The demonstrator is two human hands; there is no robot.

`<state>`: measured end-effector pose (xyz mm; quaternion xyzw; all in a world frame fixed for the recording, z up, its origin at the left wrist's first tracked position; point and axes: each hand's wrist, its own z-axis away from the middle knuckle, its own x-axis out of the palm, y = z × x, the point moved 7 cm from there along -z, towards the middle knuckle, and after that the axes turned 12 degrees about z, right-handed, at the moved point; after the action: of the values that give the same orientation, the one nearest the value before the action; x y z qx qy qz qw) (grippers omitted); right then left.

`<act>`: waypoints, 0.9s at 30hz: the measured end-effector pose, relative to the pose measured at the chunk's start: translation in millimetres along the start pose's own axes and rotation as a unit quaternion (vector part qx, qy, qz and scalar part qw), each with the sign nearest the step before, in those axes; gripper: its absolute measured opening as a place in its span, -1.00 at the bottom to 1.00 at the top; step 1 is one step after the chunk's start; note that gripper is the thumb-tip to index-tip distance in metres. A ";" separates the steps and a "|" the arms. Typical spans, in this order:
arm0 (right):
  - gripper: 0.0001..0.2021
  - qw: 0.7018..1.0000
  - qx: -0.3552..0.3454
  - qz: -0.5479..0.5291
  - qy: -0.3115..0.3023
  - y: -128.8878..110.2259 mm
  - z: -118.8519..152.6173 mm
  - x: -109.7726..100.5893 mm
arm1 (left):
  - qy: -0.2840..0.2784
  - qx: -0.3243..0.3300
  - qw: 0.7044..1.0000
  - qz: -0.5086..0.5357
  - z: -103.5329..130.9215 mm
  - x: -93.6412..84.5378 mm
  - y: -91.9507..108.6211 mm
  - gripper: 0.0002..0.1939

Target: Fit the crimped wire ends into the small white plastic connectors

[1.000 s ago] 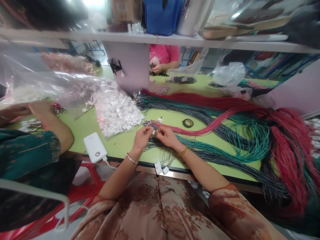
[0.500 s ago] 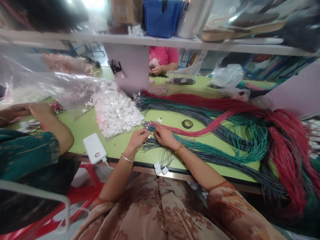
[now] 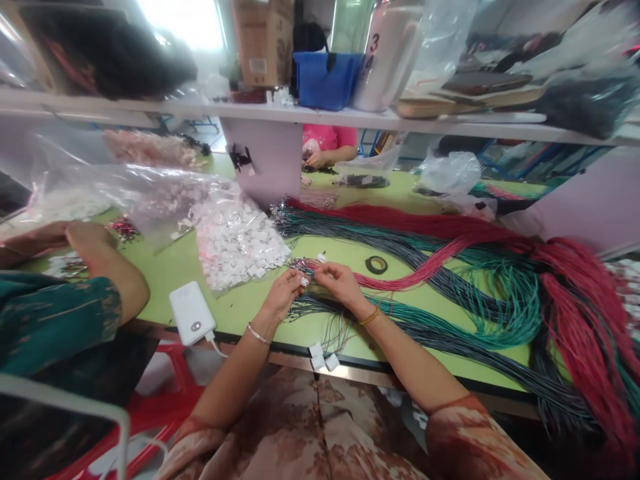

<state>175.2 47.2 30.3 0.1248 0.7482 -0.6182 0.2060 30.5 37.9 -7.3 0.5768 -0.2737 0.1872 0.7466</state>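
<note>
In front of me my left hand [image 3: 284, 293] pinches a small white connector [image 3: 304, 282] between thumb and fingers. My right hand [image 3: 341, 283] is closed beside it, its fingertips on what looks like a thin wire end near the connector. Around them lie bundles of pink-red wires [image 3: 395, 283], green wires [image 3: 445, 320] and dark grey wires [image 3: 450, 339], their metal-tipped ends by my fingers. Several white connectors with wires attached [image 3: 317, 357] rest at the table's front edge. Left of the wires is a plastic bag of white connectors [image 3: 240, 240].
A white power bank [image 3: 191, 312] with a cable lies near the front edge. A roll of tape [image 3: 376, 265] sits behind my right hand. A co-worker's arm [image 3: 107, 267] rests at the left; another person [image 3: 325, 147] works across the table. A shelf [image 3: 280, 113] spans above.
My view has tilted up a little. My hands have lifted slightly off the wire ends, and the white connector shows more clearly in my left fingers.
</note>
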 end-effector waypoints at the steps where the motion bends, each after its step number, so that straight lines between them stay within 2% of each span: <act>1: -0.75 1.000 -0.002 0.000 -0.002 0.6 1.1 -0.2 | 0.000 -0.005 1.000 0.007 -0.2 -0.3 -1.3 -0.68; 7: -0.78 0.999 -0.023 0.039 -0.016 6.4 4.1 3.9 | 0.005 -0.015 1.000 0.024 -1.2 -1.0 -4.7 -0.66; 14: -0.81 0.999 0.008 0.027 -0.035 15.2 4.4 7.1 | 0.014 -0.015 0.999 0.025 0.5 2.8 -4.6 -0.64; 22: -0.77 0.999 0.009 0.013 -0.042 16.6 5.2 12.8 | 0.022 0.013 1.000 -0.003 -0.5 9.3 -7.9 -0.62; 27: -0.75 0.994 -0.041 0.092 -0.041 6.0 11.4 8.5 | 0.036 0.020 0.999 -0.010 -1.3 9.7 -11.9 -0.60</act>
<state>172.0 36.7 19.5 0.1592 0.7489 -0.5703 0.2978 45.4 35.6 -10.5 0.5869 -0.2373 0.2061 0.7461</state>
